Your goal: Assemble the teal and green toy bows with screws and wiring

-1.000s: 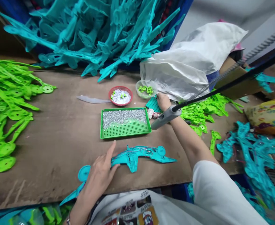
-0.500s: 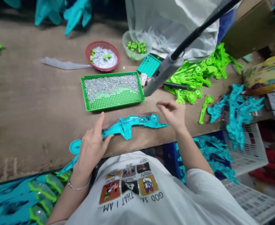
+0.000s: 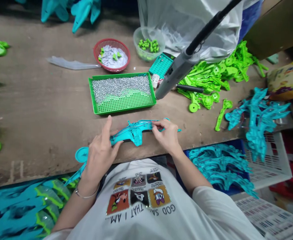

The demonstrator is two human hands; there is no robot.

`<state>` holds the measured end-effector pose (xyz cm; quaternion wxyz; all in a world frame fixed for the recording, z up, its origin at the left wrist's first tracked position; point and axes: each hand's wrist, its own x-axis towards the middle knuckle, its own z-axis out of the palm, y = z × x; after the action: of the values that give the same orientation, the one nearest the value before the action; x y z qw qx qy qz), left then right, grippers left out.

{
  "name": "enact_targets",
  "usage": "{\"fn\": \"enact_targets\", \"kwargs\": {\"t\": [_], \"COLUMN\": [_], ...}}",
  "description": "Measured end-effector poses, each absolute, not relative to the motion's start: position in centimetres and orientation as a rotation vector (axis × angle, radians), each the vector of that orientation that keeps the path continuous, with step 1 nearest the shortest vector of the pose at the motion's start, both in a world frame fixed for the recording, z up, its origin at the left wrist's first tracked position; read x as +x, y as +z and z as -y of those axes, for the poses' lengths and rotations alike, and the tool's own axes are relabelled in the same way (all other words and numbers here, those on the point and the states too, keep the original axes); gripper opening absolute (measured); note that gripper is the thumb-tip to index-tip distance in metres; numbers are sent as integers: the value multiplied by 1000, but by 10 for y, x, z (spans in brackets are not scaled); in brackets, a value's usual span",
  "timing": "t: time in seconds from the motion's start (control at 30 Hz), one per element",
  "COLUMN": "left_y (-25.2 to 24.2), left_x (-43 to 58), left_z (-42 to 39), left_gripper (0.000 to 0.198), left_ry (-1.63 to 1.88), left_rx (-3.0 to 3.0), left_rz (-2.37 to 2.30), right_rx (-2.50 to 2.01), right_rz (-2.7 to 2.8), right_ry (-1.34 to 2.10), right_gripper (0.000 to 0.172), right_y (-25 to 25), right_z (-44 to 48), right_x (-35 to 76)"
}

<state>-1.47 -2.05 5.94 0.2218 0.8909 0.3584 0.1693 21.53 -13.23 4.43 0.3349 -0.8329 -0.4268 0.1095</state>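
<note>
A long turquoise plastic part (image 3: 136,131) with thin wires along it lies near the table's front edge. My left hand (image 3: 101,150) grips its left portion, the thumb at the lower side and the index finger pointing up. The turquoise disc (image 3: 81,154) and tail of a part show left of that wrist. My right hand (image 3: 165,134) has its thumb and fingers pinched together at the right portion of the part. Whatever sits between those fingertips is too small to make out. Just beyond the part is a green tray (image 3: 123,108) of small silver screws.
A gray tool (image 3: 173,73) hangs right of the tray. Behind stand a red basket (image 3: 128,60) and a clear bowl (image 3: 136,50) of green pieces. Green parts (image 3: 206,80) pile at the right, near turquoise parts (image 3: 256,116). Crates of turquoise parts (image 3: 216,163) sit below the edge.
My right hand has moved left and down onto the turquoise part, from the space beside it. My left hand keeps its hold. The whole view has shifted slightly.
</note>
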Motion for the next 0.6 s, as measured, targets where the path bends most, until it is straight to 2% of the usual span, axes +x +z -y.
{"fn": "enact_targets", "kwargs": {"t": [0.13,0.33,0.47,0.6], "left_y": [56,41,32,34], "left_x": [-16,-18,-16,-17], "left_z": [18,7,-2,-5], "left_gripper": [81,80,79,82], "left_ry": [465,429,349,208], "left_rx": [2422,2380,2436,2520], "left_rz": [-976,-942,-894,-932], "right_rx": [-2286,-2178,-2116,-1967], "right_rz": [1299,1419,1456,1462], "right_ry": [77,-91,1,129], "right_gripper": [23,34,33,26], "right_y": [36,19,21,55], "right_z": [135,149,153,160], "right_x": [204,179,185,220]}}
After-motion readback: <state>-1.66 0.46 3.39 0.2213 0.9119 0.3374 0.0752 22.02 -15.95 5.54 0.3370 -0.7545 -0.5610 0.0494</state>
